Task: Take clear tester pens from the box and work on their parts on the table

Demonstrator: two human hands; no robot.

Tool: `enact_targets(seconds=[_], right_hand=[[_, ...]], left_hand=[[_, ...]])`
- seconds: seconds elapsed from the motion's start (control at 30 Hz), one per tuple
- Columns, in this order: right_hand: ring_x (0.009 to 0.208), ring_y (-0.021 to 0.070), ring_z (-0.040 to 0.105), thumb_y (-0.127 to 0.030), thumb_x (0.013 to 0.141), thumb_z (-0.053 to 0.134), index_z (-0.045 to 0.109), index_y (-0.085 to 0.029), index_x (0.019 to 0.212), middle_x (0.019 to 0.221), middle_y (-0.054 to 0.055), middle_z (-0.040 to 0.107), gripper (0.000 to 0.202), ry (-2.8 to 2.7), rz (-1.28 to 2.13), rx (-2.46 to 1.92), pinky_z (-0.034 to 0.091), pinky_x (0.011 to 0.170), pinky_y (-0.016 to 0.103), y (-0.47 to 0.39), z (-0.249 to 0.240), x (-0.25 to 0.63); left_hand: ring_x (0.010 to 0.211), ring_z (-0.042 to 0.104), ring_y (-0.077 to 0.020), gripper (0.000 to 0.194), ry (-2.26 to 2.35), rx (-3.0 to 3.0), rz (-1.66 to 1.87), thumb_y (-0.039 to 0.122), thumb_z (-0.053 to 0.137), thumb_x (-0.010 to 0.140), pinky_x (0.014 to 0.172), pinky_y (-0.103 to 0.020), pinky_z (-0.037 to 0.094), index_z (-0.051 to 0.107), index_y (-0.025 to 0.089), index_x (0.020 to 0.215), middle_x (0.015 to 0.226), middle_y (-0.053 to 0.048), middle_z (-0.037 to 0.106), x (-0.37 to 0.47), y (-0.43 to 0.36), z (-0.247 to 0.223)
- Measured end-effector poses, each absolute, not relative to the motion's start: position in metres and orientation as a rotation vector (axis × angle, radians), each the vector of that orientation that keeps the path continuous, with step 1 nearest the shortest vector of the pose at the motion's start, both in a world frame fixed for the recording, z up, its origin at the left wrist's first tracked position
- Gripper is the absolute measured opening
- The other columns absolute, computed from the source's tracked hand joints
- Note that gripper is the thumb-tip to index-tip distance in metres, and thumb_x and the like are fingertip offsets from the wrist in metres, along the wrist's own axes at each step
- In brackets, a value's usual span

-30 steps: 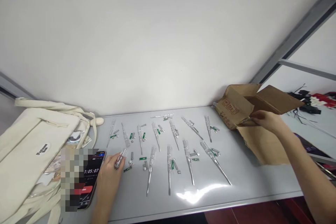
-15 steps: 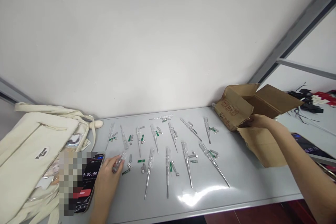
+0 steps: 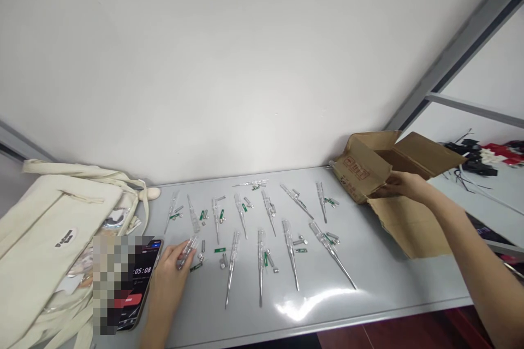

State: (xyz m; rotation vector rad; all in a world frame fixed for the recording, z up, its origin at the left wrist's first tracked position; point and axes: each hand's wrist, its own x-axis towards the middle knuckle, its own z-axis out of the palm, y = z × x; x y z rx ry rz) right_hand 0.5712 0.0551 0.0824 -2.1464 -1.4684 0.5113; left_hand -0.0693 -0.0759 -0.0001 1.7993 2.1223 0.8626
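Note:
My left hand (image 3: pixel 171 268), at the left of the grey table, is closed on a clear-handled voltage tester screwdriver (image 3: pixel 189 251); its shaft is hidden by the hand. Beside it lie small silver cylinders (image 3: pixel 203 246) and a green circuit strip (image 3: pixel 196 266). My right hand (image 3: pixel 405 185) reaches over the near side of an open cardboard box (image 3: pixel 356 168), with its fingers out of sight inside. More tester screwdrivers (image 3: pixel 261 267) lie across the table in two rough rows, each with small green and silver parts near it.
On the left rests a cream cloth bag (image 3: pixel 36 229), with a phone (image 3: pixel 143 278) showing a timer between it and my left forearm. A white wall stands behind the table (image 3: pixel 368 294). Black and red items (image 3: pixel 475 158) lie beyond the metal frame (image 3: pixel 446 65) at right.
My right hand has shifted slightly at the box, its back now a little higher. The left hand keeps its hold on the tester screwdriver. The view has moved slightly.

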Motion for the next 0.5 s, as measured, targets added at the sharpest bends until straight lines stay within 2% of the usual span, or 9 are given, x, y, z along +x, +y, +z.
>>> enact_targets(seconds=[0.1,0.23,0.33,0.4,0.47,0.5], right_hand=[[0.067,0.0138,0.058,-0.022,0.074,0.074,0.069,-0.018,0.075,0.075,0.001,0.069,0.007,-1.565,0.43,-2.211,0.037,0.068,0.028,0.04,0.097,0.583],[0.057,0.0161,0.053,-0.029,0.078,0.073,0.062,-0.022,0.07,0.067,0.002,0.066,0.015,-1.515,0.15,-2.322,0.034,0.062,0.03,0.011,0.113,0.599],[0.054,0.0192,0.052,-0.046,0.083,0.064,0.06,-0.024,0.073,0.066,0.006,0.066,0.024,-1.343,-0.084,-2.296,0.034,0.059,0.032,-0.021,0.121,0.593],[0.065,0.0237,0.06,-0.055,0.082,0.058,0.065,-0.026,0.089,0.074,0.008,0.069,0.031,-1.244,-0.178,-2.151,0.038,0.061,0.034,-0.046,0.122,0.571],[0.078,0.0261,0.065,-0.058,0.079,0.058,0.066,-0.027,0.1,0.084,0.008,0.071,0.039,-1.144,-0.063,-1.916,0.045,0.068,0.036,-0.068,0.118,0.535],[0.084,0.0264,0.066,-0.058,0.078,0.06,0.065,-0.026,0.098,0.089,0.008,0.071,0.038,-1.108,0.042,-1.813,0.047,0.073,0.036,-0.077,0.114,0.514]], left_hand=[[0.081,0.064,-0.0237,0.047,2.112,1.782,0.887,0.06,0.051,0.081,0.073,-0.036,0.051,0.069,0.023,0.104,0.093,-0.005,0.065,-0.069,-0.075,-0.001],[0.081,0.063,-0.0237,0.049,2.081,1.783,0.898,0.062,0.052,0.08,0.073,-0.037,0.051,0.068,0.023,0.104,0.095,-0.006,0.063,-0.069,-0.073,-0.001],[0.079,0.06,-0.0235,0.053,2.115,1.812,0.914,0.066,0.051,0.079,0.073,-0.038,0.051,0.067,0.022,0.104,0.094,-0.006,0.061,-0.067,-0.075,0.003],[0.077,0.058,-0.0229,0.054,2.205,1.821,0.949,0.065,0.048,0.082,0.073,-0.038,0.05,0.066,0.021,0.107,0.095,-0.007,0.059,-0.063,-0.077,0.008],[0.078,0.057,-0.0226,0.05,2.29,1.833,0.981,0.06,0.045,0.085,0.075,-0.038,0.05,0.064,0.02,0.109,0.097,-0.007,0.059,-0.058,-0.078,0.015],[0.079,0.057,-0.0225,0.047,2.301,1.85,0.99,0.057,0.044,0.087,0.076,-0.038,0.049,0.064,0.02,0.109,0.098,-0.007,0.058,-0.054,-0.078,0.018]])
